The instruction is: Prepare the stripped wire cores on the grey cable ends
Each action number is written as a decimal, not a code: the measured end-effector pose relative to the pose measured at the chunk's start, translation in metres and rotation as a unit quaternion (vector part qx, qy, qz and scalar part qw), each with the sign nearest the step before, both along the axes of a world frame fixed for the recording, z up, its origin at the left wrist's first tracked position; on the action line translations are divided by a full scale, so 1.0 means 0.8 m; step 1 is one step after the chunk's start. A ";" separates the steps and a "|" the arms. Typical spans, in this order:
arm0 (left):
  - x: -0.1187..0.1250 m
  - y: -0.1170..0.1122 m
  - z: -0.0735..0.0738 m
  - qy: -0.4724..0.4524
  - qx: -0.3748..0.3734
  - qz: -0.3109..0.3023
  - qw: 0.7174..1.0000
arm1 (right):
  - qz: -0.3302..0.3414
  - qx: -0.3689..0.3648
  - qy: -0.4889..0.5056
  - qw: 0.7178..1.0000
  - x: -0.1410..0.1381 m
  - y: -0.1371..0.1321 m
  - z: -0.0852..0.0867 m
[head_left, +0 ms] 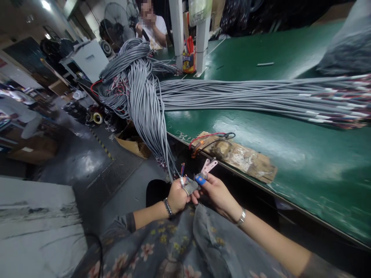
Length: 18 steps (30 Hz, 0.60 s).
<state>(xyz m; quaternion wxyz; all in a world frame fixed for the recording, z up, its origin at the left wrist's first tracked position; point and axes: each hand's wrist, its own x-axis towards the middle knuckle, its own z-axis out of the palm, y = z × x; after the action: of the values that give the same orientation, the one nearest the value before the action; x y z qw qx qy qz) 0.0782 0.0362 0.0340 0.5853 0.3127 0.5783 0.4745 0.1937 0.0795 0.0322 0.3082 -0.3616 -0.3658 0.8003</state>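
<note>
Lap: floral garment (174, 247) across the foreground, with both forearms over it.
Left hand: the left hand (177, 196) is clenched round the end of a single grey cable (169, 164). Short coloured cores stand out above the fist, and a grey piece sits at the fingertips (I cannot tell what it is).
Right hand: the right hand (218, 193) pinches a small pink-handled tool (209, 166) between thumb and fingers, its handles pointing up and away. There is a blue tip at the thumb (finger cover or tool part, unclear).
Location of work: the cable end is held in the air between the two hands, just off the near edge of the table and touching neither the table nor the lap.
Step in hand: judged to be work on the bared cores of this one cable end, with the tool brought close against them.
Next move calls for: a firm left grip so the cores do not twist, and fine placing of the tool on one core at a time.
Table edge: worn cardboard pad (246, 156) with red and black leads lying on it.
Table: green table (304, 162), glossy.
Stock: a large cable bundle (232, 94) lies across the table and spills over the left edge, where the held cable hangs with it.
Floor: open carton (131, 144) below the hanging cables.
Background: another person (155, 29) sits at the far end, with a fan (114, 19) beside them.
</note>
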 end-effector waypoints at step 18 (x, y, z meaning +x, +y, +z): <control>-0.004 0.007 0.021 -0.055 0.003 0.045 0.998 | -0.031 -0.034 0.058 0.997 0.038 0.029 -0.005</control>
<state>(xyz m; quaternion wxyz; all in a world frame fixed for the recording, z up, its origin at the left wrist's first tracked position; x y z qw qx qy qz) 0.0748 0.0417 0.0508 0.5931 0.2621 0.5575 0.5184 0.2245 0.1028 0.0284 0.3413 -0.3365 -0.3082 0.8218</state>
